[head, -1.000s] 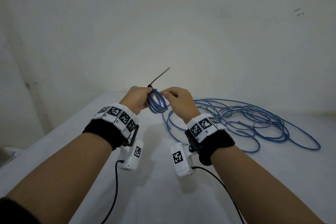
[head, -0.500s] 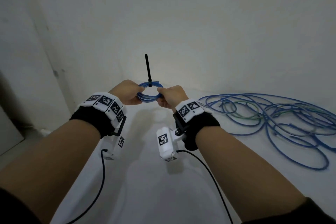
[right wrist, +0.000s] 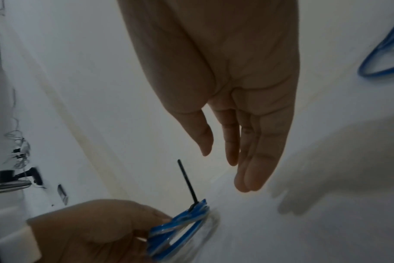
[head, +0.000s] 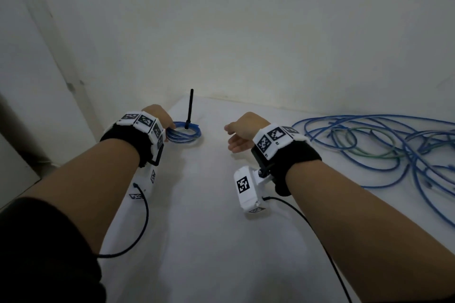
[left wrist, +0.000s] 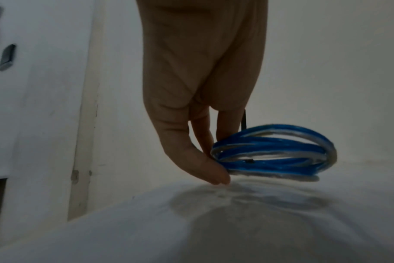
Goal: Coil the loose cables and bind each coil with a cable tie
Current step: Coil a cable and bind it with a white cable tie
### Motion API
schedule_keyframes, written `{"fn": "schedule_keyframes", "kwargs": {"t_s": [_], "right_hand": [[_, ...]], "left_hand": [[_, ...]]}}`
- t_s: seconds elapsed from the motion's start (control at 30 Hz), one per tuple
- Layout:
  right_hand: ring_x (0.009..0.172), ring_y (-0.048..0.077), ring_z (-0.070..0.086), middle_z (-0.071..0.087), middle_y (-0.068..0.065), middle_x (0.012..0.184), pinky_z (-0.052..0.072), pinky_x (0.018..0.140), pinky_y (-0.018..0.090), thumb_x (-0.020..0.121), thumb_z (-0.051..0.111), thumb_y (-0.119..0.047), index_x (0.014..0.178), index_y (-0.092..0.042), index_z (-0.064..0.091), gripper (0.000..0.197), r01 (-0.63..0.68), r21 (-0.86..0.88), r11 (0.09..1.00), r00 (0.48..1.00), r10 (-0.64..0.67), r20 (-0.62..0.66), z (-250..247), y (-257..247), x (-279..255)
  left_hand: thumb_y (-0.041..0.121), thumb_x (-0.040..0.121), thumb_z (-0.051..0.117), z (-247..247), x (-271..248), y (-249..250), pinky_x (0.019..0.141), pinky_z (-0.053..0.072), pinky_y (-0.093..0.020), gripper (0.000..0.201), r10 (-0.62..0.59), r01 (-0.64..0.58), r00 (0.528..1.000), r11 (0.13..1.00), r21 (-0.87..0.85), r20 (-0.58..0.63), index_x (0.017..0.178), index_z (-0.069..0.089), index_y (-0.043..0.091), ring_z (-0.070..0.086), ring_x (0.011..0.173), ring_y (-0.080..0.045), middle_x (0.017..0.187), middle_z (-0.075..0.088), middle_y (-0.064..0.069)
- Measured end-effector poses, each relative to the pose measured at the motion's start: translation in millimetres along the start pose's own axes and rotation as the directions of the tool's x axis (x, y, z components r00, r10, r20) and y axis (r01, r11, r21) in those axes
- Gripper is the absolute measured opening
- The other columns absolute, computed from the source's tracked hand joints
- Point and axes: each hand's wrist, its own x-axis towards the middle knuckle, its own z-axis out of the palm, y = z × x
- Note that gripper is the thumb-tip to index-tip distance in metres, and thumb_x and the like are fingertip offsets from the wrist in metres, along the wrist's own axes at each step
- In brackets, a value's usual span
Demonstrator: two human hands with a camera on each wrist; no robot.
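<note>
Left hand (left wrist: 198,92) pinches tied coil (left wrist: 273,153), seemingly airborne.

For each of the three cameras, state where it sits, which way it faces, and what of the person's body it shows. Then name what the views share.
Head: on the head, looking forward and down at the white table; shows both forearms, left hand, right hand, loose cables.
Left wrist: along the left hand, whose fingers pinch the blue coil just above the table.
Right wrist: along the open right hand; the left hand shows below.
Shared: all three show the coil and its black cable tie.
</note>
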Motion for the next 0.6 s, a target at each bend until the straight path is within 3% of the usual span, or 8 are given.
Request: {"fn": "schedule_keyframes", "kwargs": {"t_s": [0.07, 0.13, 0.23, 0.3, 0.37, 0.43, 0.53, 0.6], "right_hand": [[0.056, 0.025, 0.057, 0.058, 0.018, 0.072, 0.052, 0.060, 0.034, 0.094, 0.053, -0.014, 0.082, 0.004, 0.054, 0.022, -0.014, -0.014, 1.000, 1.000, 0.013, -0.010, -11, 7, -1], [0.056, 0.025, 0.057, 0.059, 0.016, 0.072, 0.051, 0.060, 0.035, 0.094, 0.054, -0.015, 0.080, 0.002, 0.054, 0.022, -0.022, -0.031, 0.999, 1.000, 0.021, -0.022, -21, 13, -3], [0.058, 0.024, 0.057, 0.060, 0.015, 0.076, 0.051, 0.063, 0.035, 0.094, 0.053, -0.017, 0.087, 0.001, 0.056, 0.019, -0.014, -0.069, 0.997, 0.999, 0.012, -0.037, -35, 18, -11], [0.058, 0.023, 0.058, 0.061, 0.015, 0.078, 0.050, 0.061, 0.034, 0.094, 0.053, -0.016, 0.090, 0.001, 0.056, 0.018, -0.007, -0.087, 0.996, 0.999, 0.002, -0.055, -45, 21, -20], [0.060, 0.023, 0.059, 0.062, 0.014, 0.079, 0.051, 0.062, 0.034, 0.094, 0.053, -0.016, 0.091, 0.000, 0.057, 0.017, -0.001, -0.111, 0.994, 0.997, -0.007, -0.075, -59, 23, -33], [0.060, 0.023, 0.060, 0.063, 0.012, 0.079, 0.053, 0.065, 0.034, 0.093, 0.054, -0.017, 0.092, 0.000, 0.058, 0.017, 0.000, -0.142, 0.990, 0.994, -0.015, -0.105, -74, 27, -44], [0.061, 0.022, 0.061, 0.065, 0.012, 0.082, 0.054, 0.069, 0.036, 0.092, 0.055, -0.017, 0.097, 0.002, 0.058, 0.019, -0.009, -0.211, 0.978, 0.985, -0.028, -0.172, -112, 41, -70], [0.064, 0.023, 0.062, 0.065, 0.014, 0.085, 0.054, 0.067, 0.036, 0.091, 0.057, -0.017, 0.100, 0.004, 0.058, 0.022, -0.025, -0.245, 0.969, 0.975, -0.030, -0.219, -141, 53, -87]], "left_hand": [[0.024, 0.083, 0.069, 3, 4, -3, 0.089, 0.053, -0.041, 0.034, -0.014, 0.012, 1.000, 0.994, 0.113, 0.016, 0.098, 0.065, -0.006, 0.064, 0.098, -0.033, 0.106, 0.067, -0.020], [0.030, 0.082, 0.070, 5, 4, -3, 0.085, 0.052, -0.038, 0.038, -0.002, 0.002, 1.000, 0.987, 0.161, 0.000, 0.096, 0.067, -0.005, 0.064, 0.095, -0.033, 0.102, 0.068, -0.020], [0.034, 0.087, 0.063, 6, -8, -1, 0.076, 0.051, -0.037, 0.040, 0.009, -0.005, 0.999, 0.992, 0.126, -0.034, 0.075, 0.060, -0.004, 0.063, 0.084, -0.034, 0.084, 0.065, -0.019], [0.036, 0.092, 0.054, 6, -20, 7, 0.069, 0.043, -0.035, 0.048, 0.028, -0.014, 0.995, 0.989, 0.148, -0.096, 0.060, 0.047, 0.002, 0.053, 0.076, -0.031, 0.069, 0.052, -0.014], [0.035, 0.094, 0.051, 3, -35, 19, 0.073, 0.040, -0.035, 0.049, 0.059, -0.037, 0.989, 0.986, 0.160, -0.133, 0.058, 0.042, 0.004, 0.047, 0.077, -0.030, 0.073, 0.048, -0.014], [0.029, 0.093, 0.053, -2, -50, 35, 0.070, 0.039, -0.033, 0.041, 0.118, -0.096, 0.981, 0.985, 0.144, -0.154, 0.064, 0.049, 0.000, 0.048, 0.077, -0.030, 0.081, 0.053, -0.017], [0.021, 0.089, 0.055, 2, -80, 74, 0.070, 0.039, -0.030, 0.023, 0.281, -0.257, 0.944, 0.955, 0.146, -0.176, 0.088, 0.062, -0.002, 0.056, 0.082, -0.031, 0.096, 0.063, -0.019], [0.020, 0.090, 0.055, 13, -106, 106, 0.072, 0.040, -0.029, 0.026, 0.388, -0.375, 0.911, 0.921, 0.106, -0.139, 0.099, 0.066, -0.001, 0.058, 0.087, -0.031, 0.102, 0.066, -0.018]]}}
